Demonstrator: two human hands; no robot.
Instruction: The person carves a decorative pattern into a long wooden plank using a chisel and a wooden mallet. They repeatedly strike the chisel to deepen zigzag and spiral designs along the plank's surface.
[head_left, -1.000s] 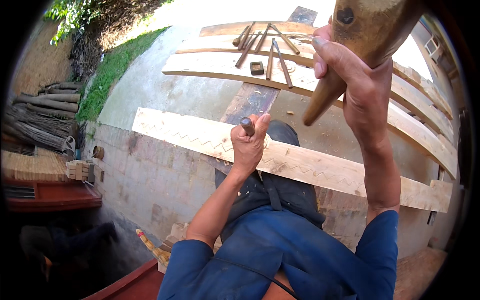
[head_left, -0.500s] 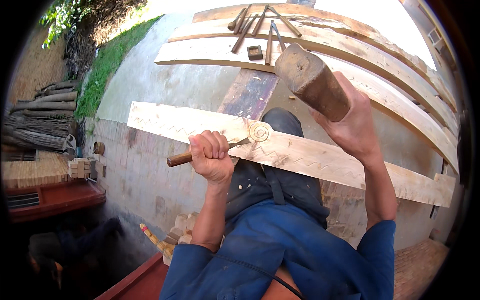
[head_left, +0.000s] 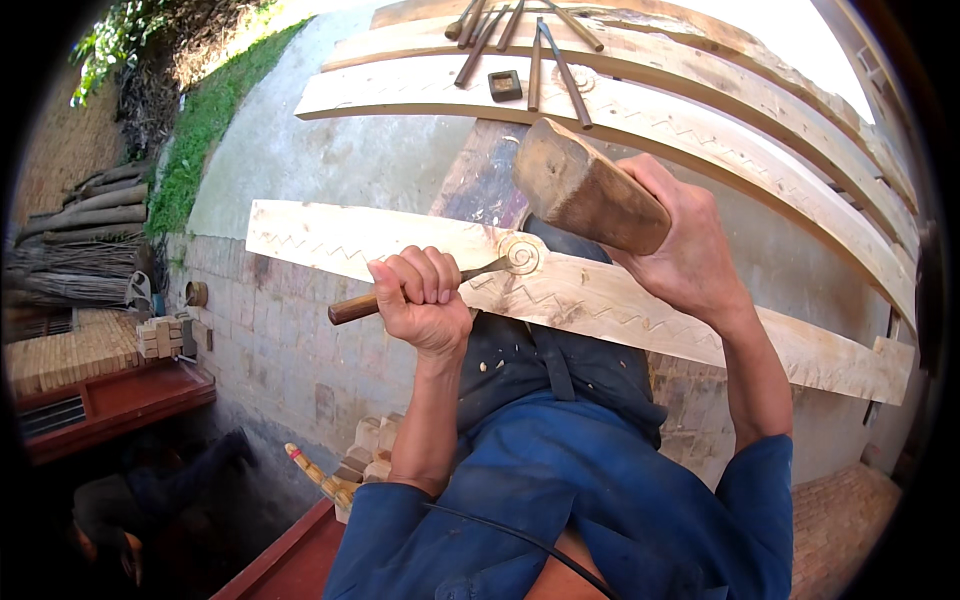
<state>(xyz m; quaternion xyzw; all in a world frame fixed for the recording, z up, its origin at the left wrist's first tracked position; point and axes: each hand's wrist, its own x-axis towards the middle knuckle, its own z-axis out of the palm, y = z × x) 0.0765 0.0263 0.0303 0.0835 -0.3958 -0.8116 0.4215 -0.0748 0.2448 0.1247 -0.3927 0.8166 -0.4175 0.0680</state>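
Note:
A pale wooden board (head_left: 600,300) lies across my thighs, with zigzag grooves and a carved spiral (head_left: 522,254) near its middle. My left hand (head_left: 420,295) is wrapped round a chisel (head_left: 355,308); its brown handle sticks out to the left and its metal blade reaches the spiral's left side. In my right hand (head_left: 685,240) is a worn wooden mallet (head_left: 590,190), gripped from the right and held above the board, apart from the chisel. The mallet's handle is mostly hidden by my fingers. A few light wood chips lie on my dark apron.
Several long planks (head_left: 700,110) lie at the far side, bearing several chisels (head_left: 480,50) and a small dark square box (head_left: 505,85). Stacked logs (head_left: 90,215) and wooden blocks (head_left: 160,337) stand left. Another person (head_left: 110,510) is in shadow at lower left, beside a red wooden frame (head_left: 140,395).
The mallet in my right hand has come down and left, closer to the board. My left hand still holds the chisel at the spiral, its blade now showing more.

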